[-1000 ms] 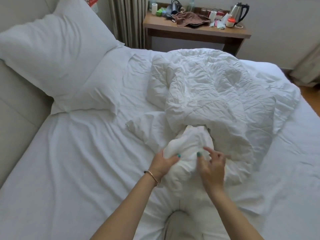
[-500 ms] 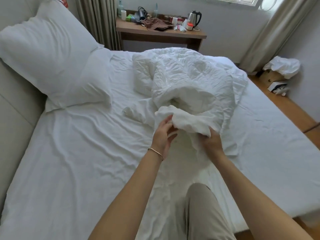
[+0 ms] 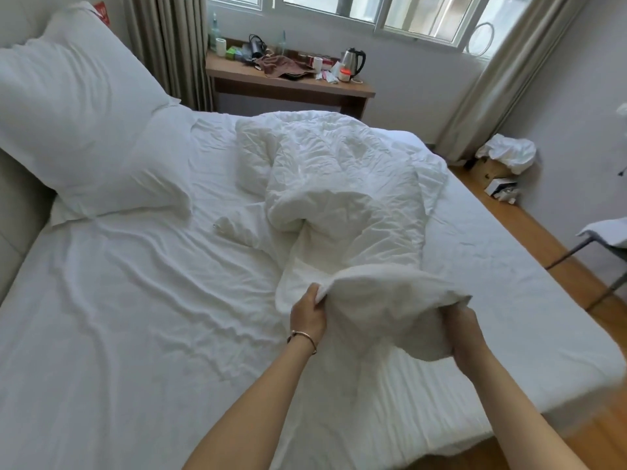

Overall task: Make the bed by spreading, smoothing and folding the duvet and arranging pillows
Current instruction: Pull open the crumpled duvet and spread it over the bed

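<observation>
Both hands — left hand (image 3: 307, 317), right hand (image 3: 464, 329) — clamp duvet (image 3: 342, 184) near edge; bulk runs lengthwise twd bed's (image 3: 118, 334) far edge.

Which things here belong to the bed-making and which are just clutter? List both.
Job: duvet, held at its near edge by left hand and right hand; pillow; bed sheet.
Clutter: kettle, brown cloth, desk, box.
</observation>
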The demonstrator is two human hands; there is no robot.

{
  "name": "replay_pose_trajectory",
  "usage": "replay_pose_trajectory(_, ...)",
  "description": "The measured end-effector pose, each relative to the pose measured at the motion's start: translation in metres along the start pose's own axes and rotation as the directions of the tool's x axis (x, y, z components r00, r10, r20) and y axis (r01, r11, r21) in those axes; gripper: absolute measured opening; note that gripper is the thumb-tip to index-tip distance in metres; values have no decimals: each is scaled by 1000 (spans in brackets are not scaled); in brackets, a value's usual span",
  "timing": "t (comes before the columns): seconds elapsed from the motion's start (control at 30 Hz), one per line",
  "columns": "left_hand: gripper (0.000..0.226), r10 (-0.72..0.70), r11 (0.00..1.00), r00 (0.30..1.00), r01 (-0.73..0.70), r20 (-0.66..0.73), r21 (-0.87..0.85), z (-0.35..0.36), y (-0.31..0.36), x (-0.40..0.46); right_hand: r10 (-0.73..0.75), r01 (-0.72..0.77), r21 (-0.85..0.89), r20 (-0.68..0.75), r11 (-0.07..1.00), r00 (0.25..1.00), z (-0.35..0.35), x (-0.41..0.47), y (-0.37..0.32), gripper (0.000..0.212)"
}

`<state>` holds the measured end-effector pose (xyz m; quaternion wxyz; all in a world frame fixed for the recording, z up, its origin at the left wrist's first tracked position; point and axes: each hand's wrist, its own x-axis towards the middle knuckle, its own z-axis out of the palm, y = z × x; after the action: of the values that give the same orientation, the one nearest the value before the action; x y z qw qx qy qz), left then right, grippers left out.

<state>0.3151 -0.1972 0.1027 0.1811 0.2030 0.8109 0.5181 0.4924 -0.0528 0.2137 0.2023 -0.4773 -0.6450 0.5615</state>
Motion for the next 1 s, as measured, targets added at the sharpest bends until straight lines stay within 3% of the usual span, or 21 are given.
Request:
replay_pose_trajectory(0.07, 25, 108, 994, 994, -108, 20, 32, 1, 17, -6, 52, -42, -363, 17, 931, 998, -28, 4, 22, 32)
replay_pose_trajectory(0.13, 38, 317, 935, 946, -325, 72, 145, 6, 39, -11, 58, -2, -534, 89, 845, 994, -46, 3, 38, 29)
replay_pose_trajectory(0.23, 34, 521, 772, 801, -590, 296, 236, 20, 64, -18, -146, 272, -459, 291, 846, 945, -61, -10, 36, 78)
replay_pose_trajectory(0.3, 30, 501, 739, 759, -625, 417, 250, 32, 71, -28, -141, 405, -401, 545, 822, 827, -59, -20, 32, 101)
replay_pose_trajectory(0.37, 30, 476, 736, 735, -633, 483, 240, 43, 76, -43, -117, 521, -512, 628, 682, 769, -48, -28, 40, 113)
replay_pose_trajectory(0.43, 34, 509, 721, 710, -661, 487, 209, 53, 84, -65, -169, 490, -548, 532, 678, 830, -37, -31, 55, 112)
replay_pose_trajectory(0.5, 41, 559, 713, 692, -682, 457, 161, 58, 86, -85, -230, 470, -524, 459, 711, 858, -38, -27, 68, 84)
replay_pose_trajectory(0.53, 45, 548, 739, 717, -656, 431, 152, 56, 84, -92, -248, 494, -536, 465, 685, 850, -44, -27, 72, 71)
replay_pose_trajectory(0.6, 57, 434, 816, 853, -508, 290, 274, 45, 71, -100, -265, 524, -506, 497, 685, 826, -59, -24, 84, 65)
replay_pose_trajectory(0.67, 84, 129, 924, 992, -124, 11, 360, 33, 54, -103, -273, 501, -402, 502, 766, 820, -72, -26, 95, 69)
replay_pose_trajectory(0.7, 99, -131, 959, 987, 150, -93, 239, 30, 49, -106, -276, 467, -323, 490, 823, 827, -77, -28, 98, 70)
replay_pose_trajectory(0.73, 109, -363, 929, 924, 368, -117, 26, 31, 43, -107, -270, 416, -237, 473, 878, 839, -83, -30, 100, 69)
replay_pose_trajectory(0.77, 110, -524, 839, 850, 504, -56, -204, 37, 29, -104, -261, 365, -155, 457, 918, 851, -88, -32, 101, 66)
replay_pose_trajectory(0.8, 108, -599, 736, 800, 568, 38, -367, 44, 15, -103, -244, 312, -88, 442, 946, 863, -92, -34, 101, 62)
replay_pose_trajectory(0.83, 102, -636, 676, 763, 622, 114, -394, 52, -2, -103, -230, 267, -25, 432, 963, 872, -96, -35, 101, 58)
replay_pose_trajectory(0.87, 105, -628, 687, 759, 645, 172, -335, 61, -17, -102, -209, 221, 22, 425, 975, 881, -100, -35, 102, 54)
replay_pose_trajectory(0.93, 83, -503, 766, 827, 561, 251, -314, 65, -13, -103, -156, 165, 16, 436, 986, 886, -108, -30, 103, 51)
replay_pose_trajectory(1.0, 55, -456, 817, 877, 481, 153, -318, 61, 27, -101, -88, 198, -164, 511, 966, 855, -117, -24, 100, 53)
